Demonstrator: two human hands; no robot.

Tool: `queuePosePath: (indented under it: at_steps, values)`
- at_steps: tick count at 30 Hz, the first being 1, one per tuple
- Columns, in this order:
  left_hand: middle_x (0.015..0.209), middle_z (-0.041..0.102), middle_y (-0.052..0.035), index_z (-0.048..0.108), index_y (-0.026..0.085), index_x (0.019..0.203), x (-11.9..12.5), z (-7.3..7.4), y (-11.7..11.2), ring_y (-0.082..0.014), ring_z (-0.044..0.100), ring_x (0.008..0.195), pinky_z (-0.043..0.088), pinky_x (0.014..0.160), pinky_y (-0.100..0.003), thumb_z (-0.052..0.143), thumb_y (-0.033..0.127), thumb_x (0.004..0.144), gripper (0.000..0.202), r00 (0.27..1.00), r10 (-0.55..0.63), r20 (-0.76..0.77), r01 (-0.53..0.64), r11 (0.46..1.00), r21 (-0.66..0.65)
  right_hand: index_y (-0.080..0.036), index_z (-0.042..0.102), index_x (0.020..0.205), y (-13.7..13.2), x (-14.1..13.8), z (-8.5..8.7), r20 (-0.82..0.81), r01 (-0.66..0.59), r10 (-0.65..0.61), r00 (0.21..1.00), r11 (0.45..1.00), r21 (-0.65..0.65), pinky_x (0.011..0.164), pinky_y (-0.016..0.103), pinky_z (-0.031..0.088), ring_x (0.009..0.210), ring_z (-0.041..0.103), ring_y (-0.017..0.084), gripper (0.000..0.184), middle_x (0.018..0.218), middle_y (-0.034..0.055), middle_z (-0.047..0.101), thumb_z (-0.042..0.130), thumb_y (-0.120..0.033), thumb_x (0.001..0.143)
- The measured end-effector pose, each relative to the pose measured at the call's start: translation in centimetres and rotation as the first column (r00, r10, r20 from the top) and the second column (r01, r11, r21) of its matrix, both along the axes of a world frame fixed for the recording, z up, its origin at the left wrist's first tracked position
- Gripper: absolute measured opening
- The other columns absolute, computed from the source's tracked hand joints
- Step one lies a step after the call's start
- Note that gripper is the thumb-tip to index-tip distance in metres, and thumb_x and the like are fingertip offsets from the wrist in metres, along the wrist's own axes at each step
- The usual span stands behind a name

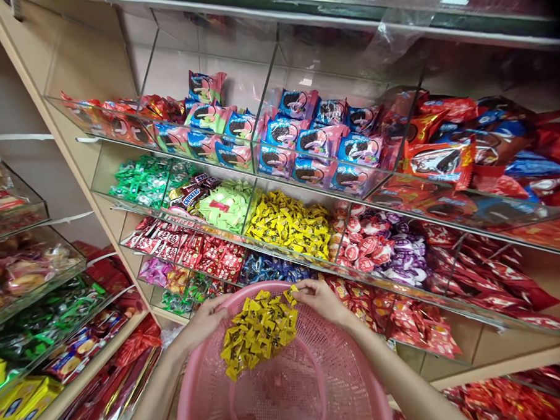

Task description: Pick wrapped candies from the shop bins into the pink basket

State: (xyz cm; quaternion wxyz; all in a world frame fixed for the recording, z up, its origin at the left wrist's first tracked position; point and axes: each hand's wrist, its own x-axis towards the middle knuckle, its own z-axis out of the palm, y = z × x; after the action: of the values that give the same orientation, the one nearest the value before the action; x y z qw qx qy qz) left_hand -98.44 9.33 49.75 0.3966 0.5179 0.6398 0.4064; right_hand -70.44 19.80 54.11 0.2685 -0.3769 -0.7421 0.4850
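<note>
A pink plastic mesh basket (347, 368) is in front of me, below the shelves. Small yellow-wrapped candies (260, 331) lie in a heap at its far left side. My left hand (209, 315) is closed at the basket's far left rim, fingertips partly hidden. At the far rim, right of the heap, my right hand (323, 300) pinches a yellow-wrapped candy between thumb and fingers. Just beyond the basket, a shelf compartment holds many more yellow candies (287, 225) of the same look.
Clear shelf dividers (265, 80) separate the compartments. Blue-and-pink cookie packs (311, 137) fill the shelf above. Green candies (142, 182) are at left, with red-and-white (365, 240) and purple candies (405, 254) at right. Another candy rack (34, 270) stands on the left.
</note>
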Motion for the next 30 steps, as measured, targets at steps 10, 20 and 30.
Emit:
queuePosePath:
  at_steps: [10, 20, 30]
  values:
    - [0.125, 0.054, -0.0063, 0.057, 0.013, 0.117, 0.0, 0.2, -0.3, -0.0226, 0.048, 0.117, 0.031, 0.102, -0.034, 0.047, 0.026, 0.068, 0.052, 0.998, -0.030, -0.063, 0.030, 1.000, -0.007, -0.016, 0.062, 0.074, -1.2, -1.6, -2.0, -0.113, 0.087, -0.108, 0.988, 0.980, -0.178, 0.058, 0.024, 0.042, 0.056, 0.051, 0.011, 0.033, 0.061, -0.0024, 0.057, 0.070, -0.046, 0.061]
    - [0.121, 0.058, -0.0025, 0.061, 0.018, 0.114, 0.2, 0.5, -0.4, -0.0238, 0.051, 0.113, 0.036, 0.099, -0.034, 0.047, 0.023, 0.067, 0.049, 0.998, -0.025, -0.064, 0.026, 1.000, 0.014, -0.018, 0.061, 0.073, -2.7, -2.4, -1.8, -0.300, 0.082, -0.304, 0.904, 0.813, -0.576, 0.081, 0.030, 0.048, 0.075, 0.057, 0.012, 0.034, 0.076, -0.0015, 0.058, 0.080, -0.036, 0.050]
    - [0.118, 0.060, -0.0024, 0.059, 0.016, 0.116, 0.0, 0.6, -0.3, -0.0212, 0.054, 0.108, 0.038, 0.095, -0.029, 0.045, 0.022, 0.069, 0.049, 0.996, -0.079, -0.035, 0.079, 0.997, 0.025, -0.019, 0.062, 0.078, -2.8, -2.0, -2.0, -0.317, 0.035, -0.294, 0.902, 0.781, -0.623, 0.081, 0.032, 0.049, 0.084, 0.056, 0.014, 0.032, 0.089, 0.0006, 0.058, 0.079, -0.032, 0.054]
